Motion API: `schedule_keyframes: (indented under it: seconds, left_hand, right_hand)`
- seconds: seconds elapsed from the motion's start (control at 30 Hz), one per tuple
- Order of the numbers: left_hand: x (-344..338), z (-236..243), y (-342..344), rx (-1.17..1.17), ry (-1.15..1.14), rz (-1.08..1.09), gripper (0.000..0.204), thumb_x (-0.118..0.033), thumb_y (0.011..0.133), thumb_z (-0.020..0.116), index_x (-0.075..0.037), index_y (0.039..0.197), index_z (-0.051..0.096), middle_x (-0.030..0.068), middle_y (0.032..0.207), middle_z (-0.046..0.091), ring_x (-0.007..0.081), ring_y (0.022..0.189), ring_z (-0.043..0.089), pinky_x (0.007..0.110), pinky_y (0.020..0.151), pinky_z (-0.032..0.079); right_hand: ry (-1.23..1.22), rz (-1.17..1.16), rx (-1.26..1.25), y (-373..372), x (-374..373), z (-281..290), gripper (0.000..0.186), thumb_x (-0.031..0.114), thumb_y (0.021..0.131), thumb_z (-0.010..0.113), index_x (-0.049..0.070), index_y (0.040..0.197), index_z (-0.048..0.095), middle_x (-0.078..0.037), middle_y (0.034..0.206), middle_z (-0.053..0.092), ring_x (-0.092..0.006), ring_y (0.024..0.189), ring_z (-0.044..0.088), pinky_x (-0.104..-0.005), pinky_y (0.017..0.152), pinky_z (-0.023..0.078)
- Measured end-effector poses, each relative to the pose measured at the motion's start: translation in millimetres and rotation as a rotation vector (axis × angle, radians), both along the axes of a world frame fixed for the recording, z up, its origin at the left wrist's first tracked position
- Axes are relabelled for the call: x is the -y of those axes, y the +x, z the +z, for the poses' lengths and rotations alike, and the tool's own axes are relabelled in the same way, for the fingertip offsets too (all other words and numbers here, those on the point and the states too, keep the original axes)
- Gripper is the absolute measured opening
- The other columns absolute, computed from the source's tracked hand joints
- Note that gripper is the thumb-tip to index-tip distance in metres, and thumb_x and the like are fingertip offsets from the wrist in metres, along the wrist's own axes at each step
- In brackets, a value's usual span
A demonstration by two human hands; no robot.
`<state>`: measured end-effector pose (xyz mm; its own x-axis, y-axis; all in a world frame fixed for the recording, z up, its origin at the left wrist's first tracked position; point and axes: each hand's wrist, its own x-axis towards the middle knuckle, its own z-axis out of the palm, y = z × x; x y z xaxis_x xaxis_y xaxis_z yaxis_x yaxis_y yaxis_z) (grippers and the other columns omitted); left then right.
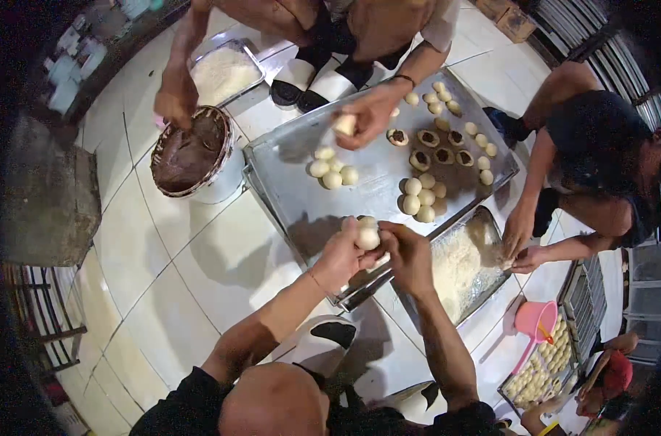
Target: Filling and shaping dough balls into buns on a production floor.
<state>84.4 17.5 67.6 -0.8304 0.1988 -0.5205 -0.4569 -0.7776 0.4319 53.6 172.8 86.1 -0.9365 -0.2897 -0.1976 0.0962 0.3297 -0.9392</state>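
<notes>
Over the near edge of a large metal tray (290, 192), my left hand (338, 259) is closed around pale round dough balls (367, 238). Beside it, my right hand (409, 258) has its fingers pinched together close to the left fingertips; what they pinch is hidden. Farther up the tray sit a cluster of dough balls (333, 173) and another cluster (422, 198) to the right. Flattened dough rounds with dark filling (443, 155) lie behind that second cluster. Across the tray, a co-worker's blurred hand (367, 116) holds a piece of dough.
The co-worker's other hand reaches into a bucket of brown paste (236, 163). A pan of pale crumbs (458, 272) lies right of my hands, where another person works. Behind the bucket stands another crumb tray (225, 73). A pink dipper (535, 320) rests by trays of shaped dough (541, 374).
</notes>
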Motion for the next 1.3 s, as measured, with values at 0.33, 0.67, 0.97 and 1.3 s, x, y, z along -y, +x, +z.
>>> schedule_keyframes:
  seconds: [0.33, 0.67, 0.97, 1.3]
  left_hand:
    - [119, -79, -85, -0.124, -1.133, -0.074, 0.027, -0.018, 0.092, 0.057, -0.006, 0.115, 0.064, 0.0048, 0.094, 0.061, 0.0154, 0.081, 0.056, 0.024, 0.077, 0.045]
    - [106, -125, -142, -0.839, -1.846, 0.083, 0.047, -0.007, 0.078, 0.063, -0.003, 0.124, 0.054, 0.0120, 0.102, 0.064, 0.0240, 0.087, 0.062, 0.030, 0.081, 0.051]
    - [135, -138, -126, -0.283, -1.222, 0.182, 0.046, -0.012, 0.080, 0.067, 0.000, 0.122, 0.053, 0.0164, 0.103, 0.062, 0.0246, 0.091, 0.061, 0.032, 0.084, 0.050]
    - [106, -70, -57, -0.208, -0.045, 0.300, 0.043, -0.012, 0.088, 0.056, 0.006, 0.126, 0.047, 0.0172, 0.110, 0.060, 0.0263, 0.096, 0.059, 0.034, 0.086, 0.050]
  right_hand:
    - [-0.242, 0.014, 0.032, -98, 11, -74, 0.045, 0.003, 0.085, 0.070, -0.005, 0.125, 0.051, -0.012, 0.101, 0.064, -0.0158, 0.087, 0.062, -0.0253, 0.074, 0.051]
    - [0.309, 0.157, -0.328, -196, 59, -119, 0.050, 0.024, 0.076, 0.069, -0.007, 0.114, 0.059, -0.020, 0.091, 0.067, -0.0339, 0.072, 0.061, -0.0399, 0.070, 0.053]
    - [0.075, -0.064, -0.311, -116, 39, -87, 0.046, 0.014, 0.083, 0.066, -0.003, 0.125, 0.055, -0.016, 0.111, 0.064, -0.0239, 0.090, 0.064, -0.0323, 0.079, 0.052]
    - [-0.198, -0.238, -0.007, -6, -41, -2, 0.024, 0.001, 0.090, 0.060, -0.002, 0.114, 0.063, -0.007, 0.100, 0.066, -0.0149, 0.085, 0.059, -0.0248, 0.078, 0.048]
